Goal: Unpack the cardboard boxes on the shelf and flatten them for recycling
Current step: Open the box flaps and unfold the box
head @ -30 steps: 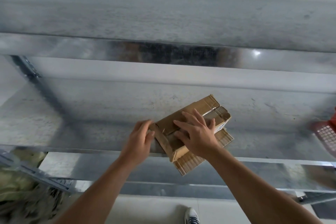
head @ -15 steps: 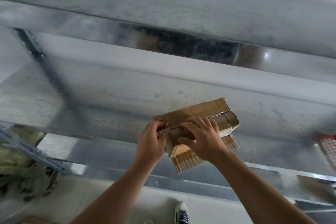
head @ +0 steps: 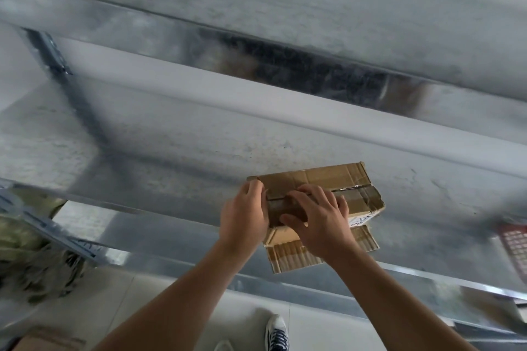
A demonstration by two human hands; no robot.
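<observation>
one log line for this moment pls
stage: opening box | left hand: grips box's left end | right hand: curled over taped seam | box: on flat cardboard, on shelf

Nothing could be read: the blue print on the white label (head: 361, 219) of the cardboard box (head: 328, 179) was too blurred.
</observation>
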